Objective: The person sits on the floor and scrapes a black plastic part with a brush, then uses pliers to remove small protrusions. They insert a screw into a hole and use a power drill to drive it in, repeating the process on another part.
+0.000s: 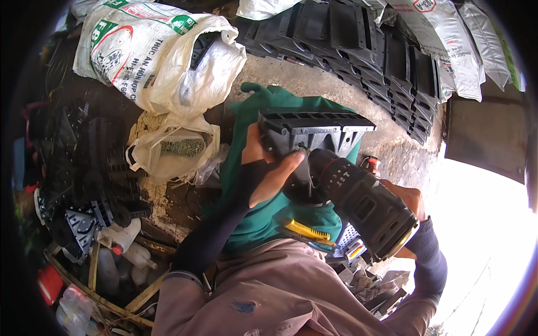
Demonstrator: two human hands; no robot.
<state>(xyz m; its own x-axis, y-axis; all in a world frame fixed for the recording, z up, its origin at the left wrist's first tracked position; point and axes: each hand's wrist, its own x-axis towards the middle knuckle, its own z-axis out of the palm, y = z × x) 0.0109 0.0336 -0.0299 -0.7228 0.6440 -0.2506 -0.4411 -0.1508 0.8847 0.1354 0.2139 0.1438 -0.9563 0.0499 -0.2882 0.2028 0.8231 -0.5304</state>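
Observation:
My left hand (272, 165) is closed on the left side of a black plastic part (330, 137), its thumb lying over the front face. The part is ribbed, with a row of slots along its top edge, and rests over green cloth on my lap. From the right, my right hand (408, 197) grips a black cordless drill (364, 201); the drill's body hides most of the fingers. The drill's chuck points at the part beside my left thumb. Its bit tip seems to meet the part there, but the exact contact is too small to make out.
Stacked black plastic parts (358, 50) lie at the back right. A white woven sack (151, 50) stands at the back left, above an open bag of small screws (185, 147). A yellow utility knife (307, 229) lies near my lap. Plastic bottles (120, 235) crowd the lower left.

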